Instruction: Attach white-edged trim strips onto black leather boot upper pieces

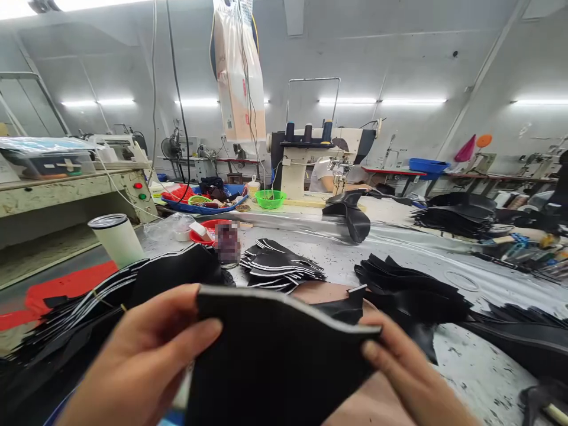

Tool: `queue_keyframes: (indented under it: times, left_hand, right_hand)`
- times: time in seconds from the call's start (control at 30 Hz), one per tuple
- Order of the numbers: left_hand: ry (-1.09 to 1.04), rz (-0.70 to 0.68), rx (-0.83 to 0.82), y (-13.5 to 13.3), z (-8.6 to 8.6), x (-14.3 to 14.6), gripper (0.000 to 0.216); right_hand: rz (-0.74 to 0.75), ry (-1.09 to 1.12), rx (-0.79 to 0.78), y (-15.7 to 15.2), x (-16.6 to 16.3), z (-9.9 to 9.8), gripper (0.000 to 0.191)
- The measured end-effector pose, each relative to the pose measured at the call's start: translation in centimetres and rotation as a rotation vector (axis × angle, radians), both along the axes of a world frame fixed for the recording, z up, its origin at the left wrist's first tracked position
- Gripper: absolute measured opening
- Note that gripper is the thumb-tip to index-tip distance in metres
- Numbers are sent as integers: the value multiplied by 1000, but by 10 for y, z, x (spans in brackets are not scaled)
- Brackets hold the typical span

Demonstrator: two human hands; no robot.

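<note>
A black leather piece (pixel 275 361) with a white strip along its wavy top edge is stretched between my hands, close to the camera. My left hand (pixel 151 343) pinches its upper left corner between thumb and fingers. At the upper right corner, my right hand (pixel 394 355) grips the same edge with thumb and fingertips. Behind it lies a fanned stack of white-edged black pieces (pixel 279 263). Another such stack (pixel 110 290) spreads out beside my left hand, and a pile of plain black pieces (pixel 412 296) rests beyond my right hand.
A white tumbler (pixel 116 239) stands at the left near red material (pixel 66 287). Across the table are a green basket (pixel 270 199), a blue tray (pixel 208 201) and a sewing machine (pixel 310 160) with thread spools. Tools (pixel 528 254) lie at the far right.
</note>
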State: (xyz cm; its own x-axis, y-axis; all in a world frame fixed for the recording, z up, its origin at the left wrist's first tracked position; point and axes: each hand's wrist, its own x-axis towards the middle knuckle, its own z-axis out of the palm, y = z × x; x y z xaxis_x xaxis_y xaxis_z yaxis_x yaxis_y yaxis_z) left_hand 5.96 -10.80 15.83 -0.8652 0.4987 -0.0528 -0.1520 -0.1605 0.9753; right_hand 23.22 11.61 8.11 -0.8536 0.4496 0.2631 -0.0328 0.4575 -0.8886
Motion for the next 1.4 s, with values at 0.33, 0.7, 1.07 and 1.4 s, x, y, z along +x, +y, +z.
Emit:
queue_keyframes:
  times: [0.33, 0.7, 1.07, 1.4]
  left_hand:
    - [-236, -397, -368, 53, -142, 49, 39]
    - [75, -554, -451, 59, -177, 51, 17]
    - [126, -567, -372, 60, -170, 60, 26]
    - [159, -524, -360, 62, -166, 65, 25]
  right_hand:
    - [177, -936, 185, 29, 68, -45, 21]
    - [224, -384, 488, -22, -12, -55, 16]
    - [68, -316, 377, -38, -21, -72, 13]
    - [-17, -137, 236, -39, -17, -80, 11]
